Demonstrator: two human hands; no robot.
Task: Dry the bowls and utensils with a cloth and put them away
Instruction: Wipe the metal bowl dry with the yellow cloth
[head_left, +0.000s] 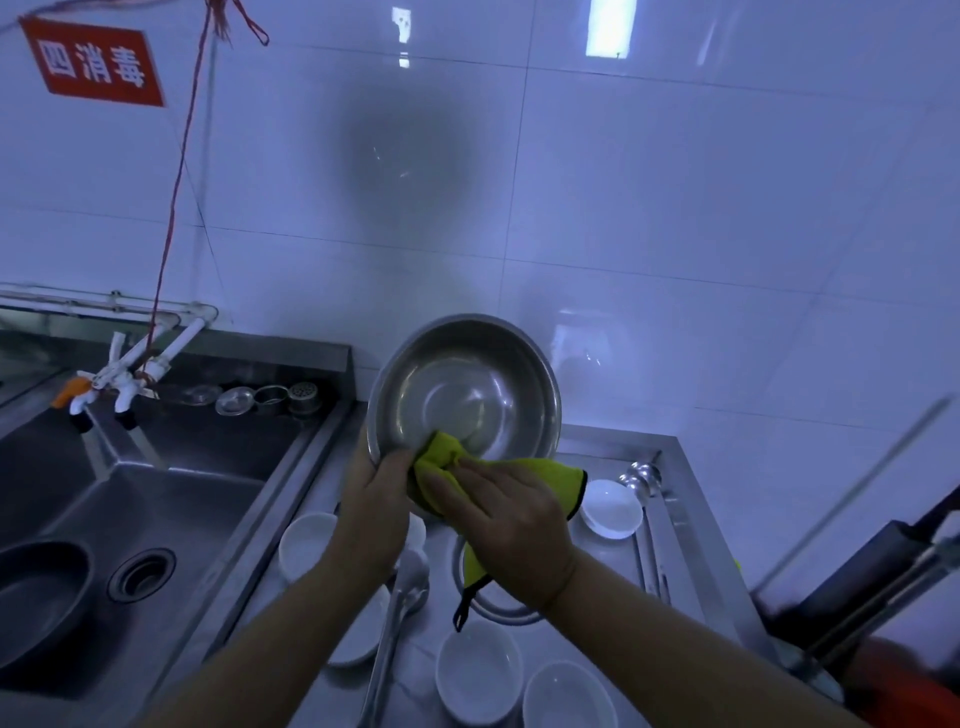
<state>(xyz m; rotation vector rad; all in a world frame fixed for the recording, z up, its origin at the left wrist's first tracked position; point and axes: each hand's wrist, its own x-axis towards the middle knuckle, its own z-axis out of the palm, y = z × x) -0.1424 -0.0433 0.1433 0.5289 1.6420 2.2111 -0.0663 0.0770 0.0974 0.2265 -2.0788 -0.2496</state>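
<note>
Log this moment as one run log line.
left hand holds steel bowl rim | right hand wipes with yellow cloth | white bowls waiting

This is a commercial kitchen's dishwashing area. A deep stainless steel sink (171, 499) fills the 8 o'clock side, with white plastic taps (111, 387) on exposed pipes (104, 304) above it. The wall (675, 208) is covered in large glossy white tiles, and a red sign (93, 65) with white Chinese characters hangs at 11 o'clock. The steel surface (680, 467) at 5 o'clock carries several white bowls (478, 670) and ladles (641, 478), all of institutional kind.
</note>
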